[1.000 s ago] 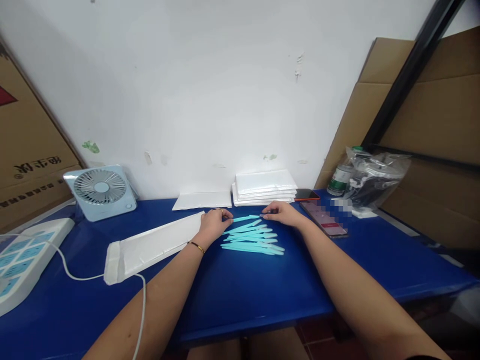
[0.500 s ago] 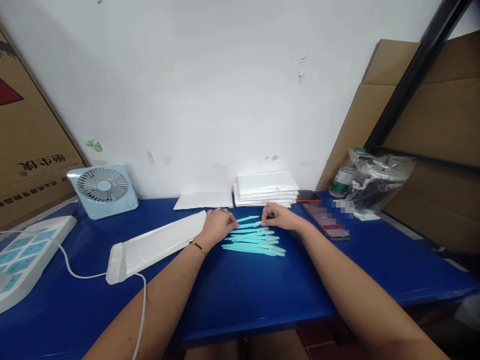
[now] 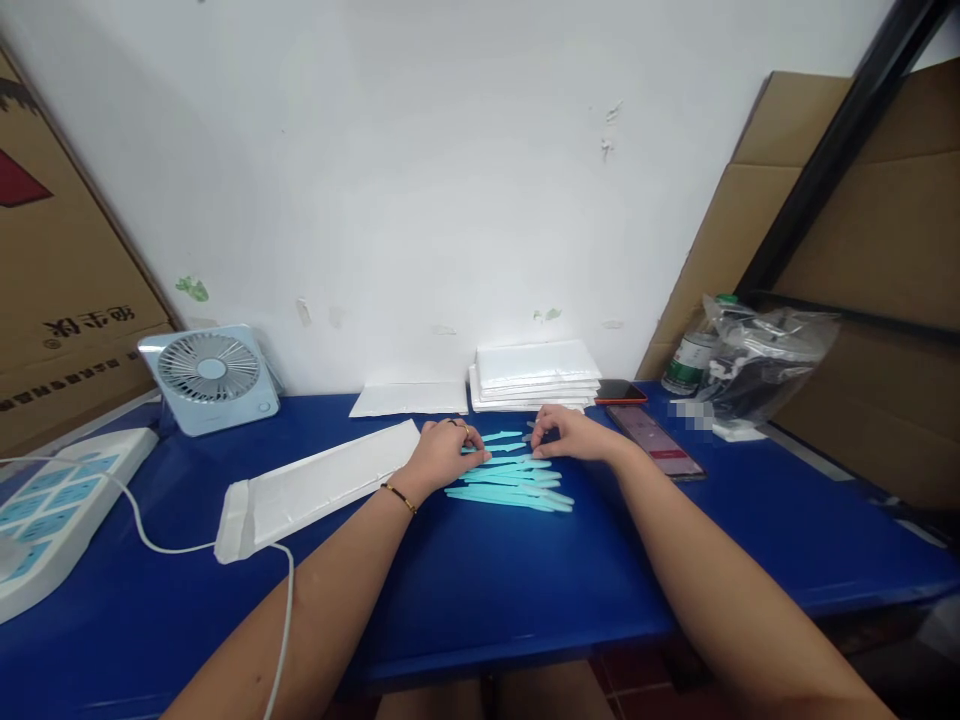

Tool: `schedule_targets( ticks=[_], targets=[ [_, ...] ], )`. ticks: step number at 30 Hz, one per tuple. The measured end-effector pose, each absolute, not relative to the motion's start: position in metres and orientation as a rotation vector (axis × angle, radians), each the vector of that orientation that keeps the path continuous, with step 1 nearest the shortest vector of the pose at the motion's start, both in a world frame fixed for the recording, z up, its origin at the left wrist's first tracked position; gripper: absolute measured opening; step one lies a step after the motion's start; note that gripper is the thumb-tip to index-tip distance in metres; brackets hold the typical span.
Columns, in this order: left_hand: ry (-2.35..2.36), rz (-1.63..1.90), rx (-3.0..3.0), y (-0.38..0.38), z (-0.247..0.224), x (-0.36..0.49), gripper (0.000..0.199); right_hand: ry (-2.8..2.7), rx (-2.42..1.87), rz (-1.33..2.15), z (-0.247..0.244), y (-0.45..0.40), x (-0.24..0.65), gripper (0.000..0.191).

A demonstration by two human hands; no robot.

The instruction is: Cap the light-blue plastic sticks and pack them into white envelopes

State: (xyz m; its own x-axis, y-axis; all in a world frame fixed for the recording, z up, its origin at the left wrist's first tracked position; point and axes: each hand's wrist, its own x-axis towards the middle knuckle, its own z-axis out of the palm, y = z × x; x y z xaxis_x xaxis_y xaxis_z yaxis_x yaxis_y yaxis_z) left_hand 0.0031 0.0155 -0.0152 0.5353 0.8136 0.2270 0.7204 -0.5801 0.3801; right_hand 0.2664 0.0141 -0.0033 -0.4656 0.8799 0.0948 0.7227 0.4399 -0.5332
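Note:
Several thin turquoise sticks (image 3: 510,492) lie side by side on the blue table (image 3: 525,590), with pale ends pointing right. My left hand (image 3: 448,455) is at the left ends of the upper sticks, thumb and fingertips pinched near one of them. At the right ends is my right hand (image 3: 564,435), its fingers curled and thumb close to the tip of a stick. Whether either hand grips a stick is too small to make out. A long white padded envelope (image 3: 322,480) lies left of my left hand.
Behind the sticks is a stack of white envelopes (image 3: 536,370), beside one flat envelope (image 3: 409,398). A phone (image 3: 656,440), bottle (image 3: 686,362) and plastic bag (image 3: 765,365) are right; a fan (image 3: 212,375), power strip (image 3: 64,510) and cable (image 3: 142,530) left.
My left hand has shifted slightly right and down along the upper sticks. My right hand has moved slightly down to the pale tip of a lower stick. The view has shifted a little.

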Motion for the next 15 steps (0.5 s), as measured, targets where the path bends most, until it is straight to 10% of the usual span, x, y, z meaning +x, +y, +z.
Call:
schedule_targets(
  ticks=[15],
  targets=[
    [1.522, 0.572, 2.428, 0.020, -0.011, 0.000, 0.021, -2.168, -1.519, 0.475, -0.004, 0.020, 0.288, 0.019]
  ],
)
